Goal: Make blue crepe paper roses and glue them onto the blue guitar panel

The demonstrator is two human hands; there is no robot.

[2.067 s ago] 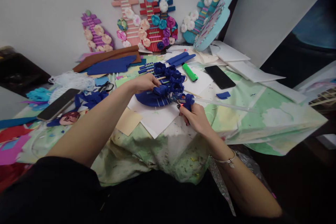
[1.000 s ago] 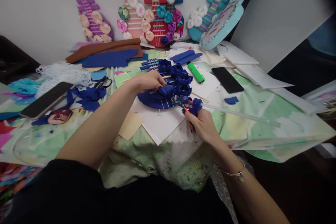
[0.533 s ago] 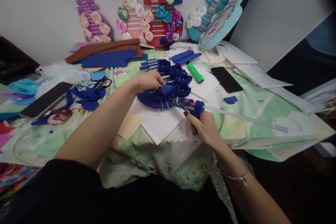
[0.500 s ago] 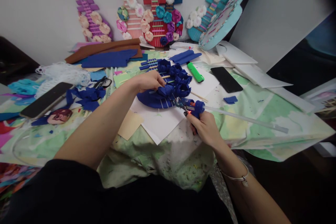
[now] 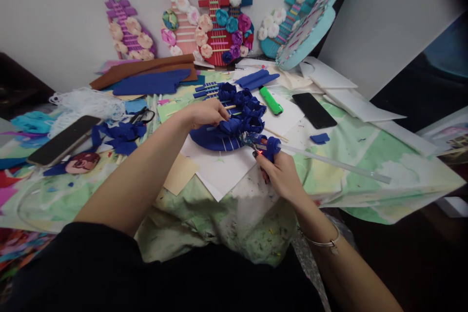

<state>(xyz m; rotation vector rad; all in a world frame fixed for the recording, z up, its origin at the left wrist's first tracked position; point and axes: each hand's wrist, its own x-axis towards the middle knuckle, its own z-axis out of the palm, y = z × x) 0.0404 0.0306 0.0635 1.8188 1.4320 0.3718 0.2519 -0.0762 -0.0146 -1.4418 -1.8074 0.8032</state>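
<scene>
A dark blue foam guitar craft (image 5: 215, 137) covered with blue paper roses (image 5: 247, 107) lies on white paper in the middle of the table. My left hand (image 5: 204, 112) rests on it with curled fingers pinching one rose at the lower left of the cluster. My right hand (image 5: 280, 173) is wrapped round a blue hot glue gun (image 5: 263, 143) with a long clear glue stick (image 5: 340, 165) trailing right. The gun's nozzle points at the rose under my left fingers, and a red light glows on its body.
Finished flower guitars (image 5: 219, 24) lean on the wall behind. A green lighter (image 5: 271, 100), black phone (image 5: 313, 109) and white foam sheets (image 5: 347, 97) lie to the right. Another phone (image 5: 62, 140), scissors (image 5: 142, 116), white netting (image 5: 86, 102) and blue scraps (image 5: 120, 136) lie left.
The glue gun's nozzle has crept slightly left and up toward the rose cluster. My left hand stays pinched on the same rose. The view shifted a little.
</scene>
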